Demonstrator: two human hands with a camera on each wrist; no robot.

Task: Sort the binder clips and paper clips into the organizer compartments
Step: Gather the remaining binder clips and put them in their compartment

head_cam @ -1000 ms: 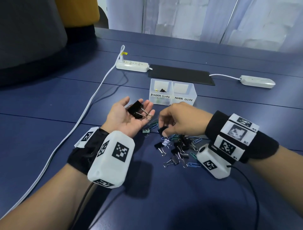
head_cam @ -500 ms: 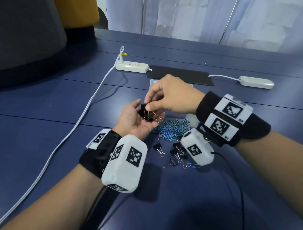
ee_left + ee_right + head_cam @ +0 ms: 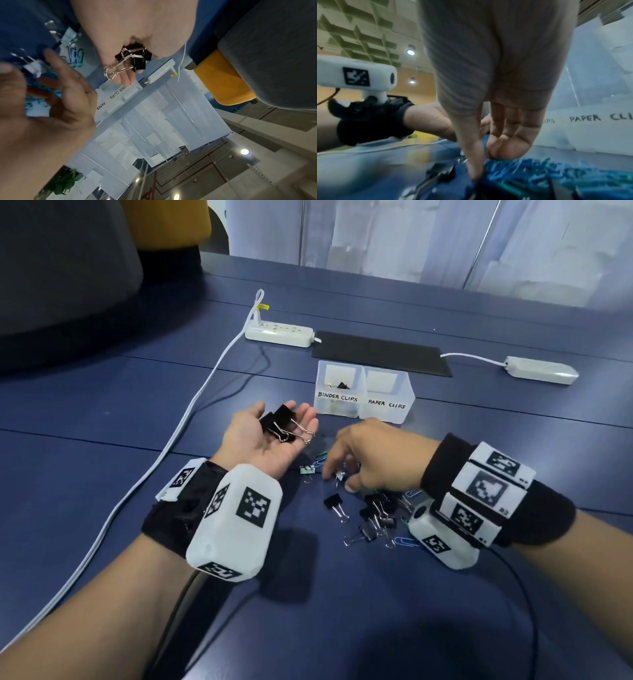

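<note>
My upturned left hand (image 3: 270, 436) cups black metal binder clips (image 3: 282, 424), fingers relaxed. My right hand (image 3: 373, 455) reaches into the pile at six o'clock of the translucent plastic organizer (image 3: 364, 395); its grip I cannot tell. Most sorting remains.

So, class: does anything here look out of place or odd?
Only unfinished sorting: loose binder clips and paper clips lie mixed on the table; the paper clips compartment looks empty; black binder clips rest in the left hand.
</note>
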